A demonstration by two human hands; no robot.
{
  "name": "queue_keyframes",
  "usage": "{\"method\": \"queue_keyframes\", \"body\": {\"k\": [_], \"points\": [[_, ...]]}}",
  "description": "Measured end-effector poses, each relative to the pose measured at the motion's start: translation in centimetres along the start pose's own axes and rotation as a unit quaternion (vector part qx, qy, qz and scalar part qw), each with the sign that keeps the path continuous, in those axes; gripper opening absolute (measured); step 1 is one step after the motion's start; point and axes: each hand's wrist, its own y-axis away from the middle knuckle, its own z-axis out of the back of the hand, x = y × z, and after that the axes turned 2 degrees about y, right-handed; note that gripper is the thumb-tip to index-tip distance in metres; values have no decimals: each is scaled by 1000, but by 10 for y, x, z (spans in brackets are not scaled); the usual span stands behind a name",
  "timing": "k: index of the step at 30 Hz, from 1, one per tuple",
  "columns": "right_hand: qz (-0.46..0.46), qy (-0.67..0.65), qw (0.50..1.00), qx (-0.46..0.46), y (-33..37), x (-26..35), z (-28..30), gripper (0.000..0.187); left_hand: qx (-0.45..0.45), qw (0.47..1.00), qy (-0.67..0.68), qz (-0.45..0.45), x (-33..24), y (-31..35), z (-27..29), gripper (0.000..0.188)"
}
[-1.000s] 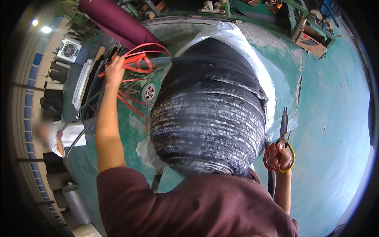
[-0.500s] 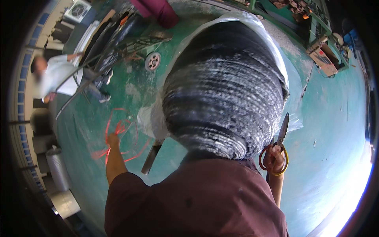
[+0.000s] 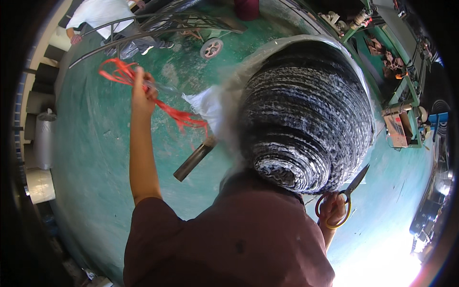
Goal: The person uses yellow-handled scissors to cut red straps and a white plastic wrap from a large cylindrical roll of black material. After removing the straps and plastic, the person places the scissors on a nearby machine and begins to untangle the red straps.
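Note:
My left hand (image 3: 144,92), arm stretched forward, is closed round a bundle of red plastic twine (image 3: 115,72). Loops stick out on its far side and loose strands trail to the right. In my right hand (image 3: 333,208) is a pair of scissors (image 3: 355,183) with yellow and red handles, the blades pointing away from me. Directly before me stands a big roll of black-and-grey fabric (image 3: 306,112), its layered end facing me. Clear plastic wrap (image 3: 204,103) surrounds its far edge and left side. The right hand is beside the roll's near right edge.
A dark metal tube (image 3: 193,161) lies on the green floor left of the roll. Beyond is a wheeled metal cart (image 3: 212,48), with a person in a white shirt (image 3: 103,18) next to it. A green machine frame and a cardboard box (image 3: 397,130) stand at right.
My left hand has lifted the red twine off the floor area and moved forward with it. The view has turned, so the roll appears further right. The scissors stay in my right hand.

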Motion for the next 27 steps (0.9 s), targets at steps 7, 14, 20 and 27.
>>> {"method": "queue_keyframes", "body": {"k": [7, 14, 20, 27], "points": [[24, 7, 1000, -12, 11, -2, 12, 33, -21, 946, 300, -122, -93, -91, 21, 55], [-10, -50, 991, -120, 6, -1, -6, 29, 75, 990, -1, -121, -87, -147, -28, 26], [11, 43, 986, -163, -4, -5, -17, 33, 224, 937, -266, -20, 112, -90, -197, 33], [39, 7, 923, -382, -6, -16, -1, 10, 294, 828, -477, -23, 296, -107, -179, 55]]}}
